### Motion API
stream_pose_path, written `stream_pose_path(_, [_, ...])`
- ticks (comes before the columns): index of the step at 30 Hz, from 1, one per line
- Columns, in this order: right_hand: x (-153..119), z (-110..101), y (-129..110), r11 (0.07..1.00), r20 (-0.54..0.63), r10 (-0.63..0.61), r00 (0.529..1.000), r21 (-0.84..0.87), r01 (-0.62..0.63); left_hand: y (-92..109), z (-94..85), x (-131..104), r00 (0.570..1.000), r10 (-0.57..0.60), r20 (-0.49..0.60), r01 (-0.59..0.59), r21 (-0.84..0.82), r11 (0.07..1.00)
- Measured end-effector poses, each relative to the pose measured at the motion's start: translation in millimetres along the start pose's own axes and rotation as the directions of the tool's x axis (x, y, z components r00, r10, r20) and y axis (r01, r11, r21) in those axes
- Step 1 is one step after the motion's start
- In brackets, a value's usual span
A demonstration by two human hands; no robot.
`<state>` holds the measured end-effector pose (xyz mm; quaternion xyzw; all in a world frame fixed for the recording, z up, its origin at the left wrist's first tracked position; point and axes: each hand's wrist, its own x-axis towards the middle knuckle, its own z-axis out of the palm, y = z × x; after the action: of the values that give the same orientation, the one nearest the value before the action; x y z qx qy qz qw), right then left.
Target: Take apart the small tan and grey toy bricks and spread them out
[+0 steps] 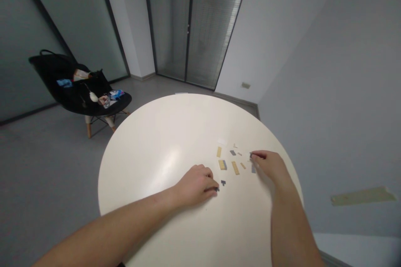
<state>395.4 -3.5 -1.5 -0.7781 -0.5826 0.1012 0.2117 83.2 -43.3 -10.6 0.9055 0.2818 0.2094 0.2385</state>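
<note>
My left hand [199, 185] rests low over the table, its thumb and fingers pinched on a small dark toy brick [217, 189]. Just beyond those fingertips lies another dark piece [223, 182]. Toward the right edge, my right hand [267, 162] pinches a small dark grey piece [251, 155] between thumb and fingers. A flat grey piece [253, 169] lies beneath that hand. Between the hands are a tan-and-grey block [222, 164], a long tan plate [235, 167], a tan plate [219, 152], a grey plate [232, 152] and a narrow tan strip [243, 166].
The pieces lie on a round white table [150, 142]. A black chair [62, 79] holding a bag and assorted items stands at the back left. A wall [328, 112] rises close by on the right, and glass doors [188, 25] are behind.
</note>
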Motion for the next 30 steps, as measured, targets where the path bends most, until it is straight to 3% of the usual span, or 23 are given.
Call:
stream_pose_path(4, [1,2,-2,1.000,0.007,-0.003,1.000,-0.022,0.003,1,2.6,1,1.000,-0.011,0.002,0.011,0.008,1.000])
stream_pose_path(8, [3,-3,16,0.993,-0.038,0.083,0.996,-0.085,-0.086,0,0.3,0,0.999,-0.032,0.009,0.032,-0.002,0.999])
stream_pose_path(12, [3,-4,32,0.988,0.020,0.127,0.992,-0.088,-0.125,-1,-2.5,-1,0.998,-0.059,0.014,0.060,-0.028,0.998])
stream_pose_path(22, [3,0,34,0.989,0.020,0.129,0.991,-0.072,-0.127,-1,-4.2,0,0.992,-0.127,-0.006,0.124,-0.149,0.981])
stream_pose_path(27, [-5,-12,3,0.998,-0.072,0.016,0.997,-0.064,-0.020,-5,-0.6,0,0.946,-0.319,-0.049,0.276,-0.387,0.880])
stream_pose_path(30, [-19,-15,-38,0.987,0.091,-0.159,0.983,-0.001,0.160,-11,1.7,2,0.906,-0.422,-0.045,0.320,-0.579,0.750])
